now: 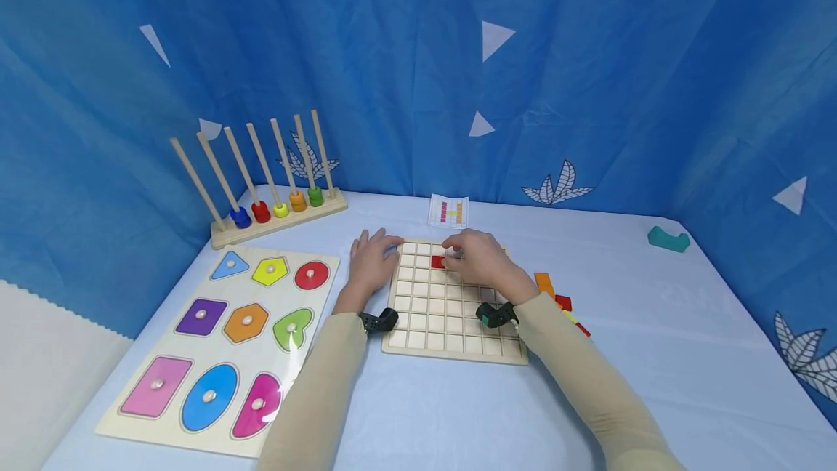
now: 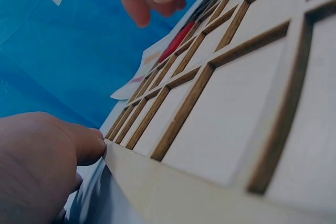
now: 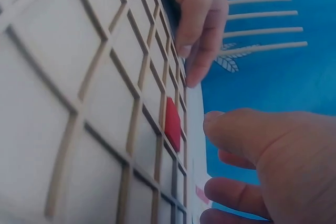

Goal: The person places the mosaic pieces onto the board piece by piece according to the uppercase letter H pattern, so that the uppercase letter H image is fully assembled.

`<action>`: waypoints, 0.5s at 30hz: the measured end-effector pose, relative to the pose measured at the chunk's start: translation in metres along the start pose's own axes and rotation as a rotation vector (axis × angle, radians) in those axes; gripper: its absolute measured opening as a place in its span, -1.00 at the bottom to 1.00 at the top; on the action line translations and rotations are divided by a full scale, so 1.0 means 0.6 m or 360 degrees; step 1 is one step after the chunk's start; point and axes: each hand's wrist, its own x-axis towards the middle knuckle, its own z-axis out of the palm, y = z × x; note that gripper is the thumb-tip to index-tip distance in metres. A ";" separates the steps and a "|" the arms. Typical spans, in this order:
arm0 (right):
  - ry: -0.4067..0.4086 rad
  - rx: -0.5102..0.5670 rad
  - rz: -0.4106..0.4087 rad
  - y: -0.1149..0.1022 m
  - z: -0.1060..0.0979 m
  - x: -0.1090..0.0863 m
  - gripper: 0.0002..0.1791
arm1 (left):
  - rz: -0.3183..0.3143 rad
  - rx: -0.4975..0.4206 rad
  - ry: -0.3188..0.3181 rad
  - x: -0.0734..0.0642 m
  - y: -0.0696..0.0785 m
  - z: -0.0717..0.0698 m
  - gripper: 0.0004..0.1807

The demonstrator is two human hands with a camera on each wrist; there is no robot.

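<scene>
A wooden grid board (image 1: 418, 322) with pale square cells lies on the table in the head view. One red square tile (image 1: 437, 262) sits in a cell near the board's far side; the right wrist view also has this red tile (image 3: 172, 124). My left hand (image 1: 373, 264) is at the board's far left corner, a digit touching the edge with no tile in its grasp. Over the far part of the board, just right of the red tile, hovers my right hand (image 1: 480, 259). Its thumb and fingers are apart, with nothing between them in the right wrist view.
Behind the board lies a pattern card (image 1: 448, 211). Orange, red and yellow tiles (image 1: 544, 283) are heaped to its right, partly behind the right sleeve. A shape puzzle board (image 1: 216, 344) and a peg stand (image 1: 288, 222) with rings occupy the left. A teal block (image 1: 668, 239) lies far right.
</scene>
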 end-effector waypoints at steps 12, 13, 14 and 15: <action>0.0042 -0.0024 0.0117 0.050 -0.050 -0.055 -0.57 | 0.0021 -0.0019 0.0044 -0.003 0.003 -0.001 -0.58; 0.0046 -0.0029 0.0121 0.057 -0.052 -0.061 -0.57 | 0.0020 -0.0020 0.0044 -0.003 0.003 -0.001 -0.58; 0.0051 -0.0034 0.0121 0.064 -0.055 -0.068 -0.58 | 0.0021 -0.0022 0.0044 -0.004 0.003 -0.001 -0.58; 0.0057 -0.0041 0.0126 0.071 -0.058 -0.074 -0.58 | 0.0018 -0.0021 0.0041 -0.003 0.003 -0.001 -0.58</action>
